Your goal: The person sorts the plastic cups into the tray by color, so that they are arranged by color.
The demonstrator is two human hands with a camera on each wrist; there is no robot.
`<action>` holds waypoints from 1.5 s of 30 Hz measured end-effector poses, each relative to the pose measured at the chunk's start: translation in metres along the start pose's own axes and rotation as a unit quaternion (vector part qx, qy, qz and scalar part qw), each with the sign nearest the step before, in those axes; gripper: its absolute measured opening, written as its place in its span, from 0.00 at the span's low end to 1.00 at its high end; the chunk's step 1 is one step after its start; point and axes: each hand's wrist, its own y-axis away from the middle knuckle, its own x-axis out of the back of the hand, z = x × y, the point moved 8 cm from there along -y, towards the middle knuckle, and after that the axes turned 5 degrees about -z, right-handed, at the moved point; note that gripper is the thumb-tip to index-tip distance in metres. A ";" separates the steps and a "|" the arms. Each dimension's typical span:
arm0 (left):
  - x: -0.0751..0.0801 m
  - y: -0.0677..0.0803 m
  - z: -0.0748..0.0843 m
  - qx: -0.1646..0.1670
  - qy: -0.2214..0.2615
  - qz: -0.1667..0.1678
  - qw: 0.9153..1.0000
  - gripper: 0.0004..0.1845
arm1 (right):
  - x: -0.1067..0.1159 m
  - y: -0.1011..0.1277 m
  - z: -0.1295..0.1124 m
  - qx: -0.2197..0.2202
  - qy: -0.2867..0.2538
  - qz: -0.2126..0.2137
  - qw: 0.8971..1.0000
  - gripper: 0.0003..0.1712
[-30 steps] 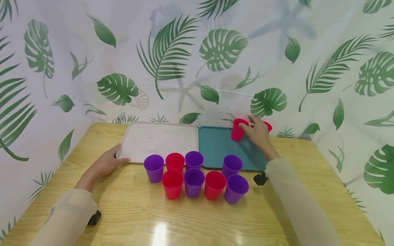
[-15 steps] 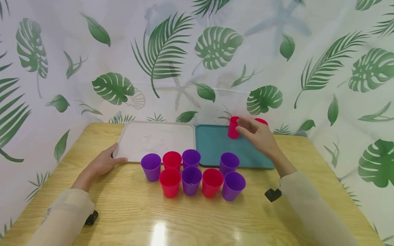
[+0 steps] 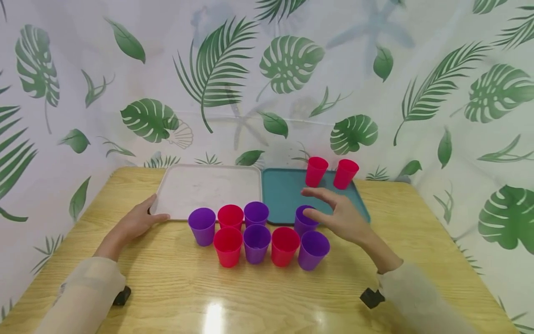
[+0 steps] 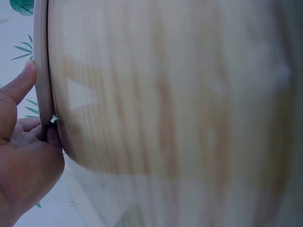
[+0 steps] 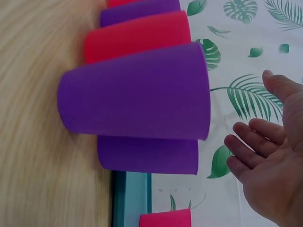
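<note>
My left hand holds the near left corner of the white tray. In the left wrist view its thumb lies against the tray's rim, its other fingers at the corner. My right hand is above the teal tray, thumb and fingers spread and nothing between them. Just beside its thumb is a purple cup; another purple cup stands in front of that one. At the teal tray's back are two red cups, one left of the other.
Left of the two purple cups, a cluster of upright cups stands before the trays: a red cup, a purple cup, another red cup and several behind. Leaf-printed cloth hangs behind the wooden table.
My right hand has let go of the left red cup at the teal tray's back and come nearer, towards the purple cups. My left hand has stayed at the white tray.
</note>
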 end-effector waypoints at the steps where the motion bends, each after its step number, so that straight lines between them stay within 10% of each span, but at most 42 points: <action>1: 0.000 0.000 0.001 -0.002 0.003 0.000 1.000 0.52 | -0.003 0.002 -0.001 0.001 0.003 -0.002 1.000 0.30; 24: 0.000 -0.001 0.000 0.000 -0.009 0.000 1.000 0.52 | -0.048 0.021 -0.030 0.106 0.068 -0.025 0.992 0.36; 45: 0.000 0.000 -0.001 0.000 -0.007 0.002 1.000 0.53 | -0.066 0.025 -0.026 0.101 0.160 -0.078 0.979 0.37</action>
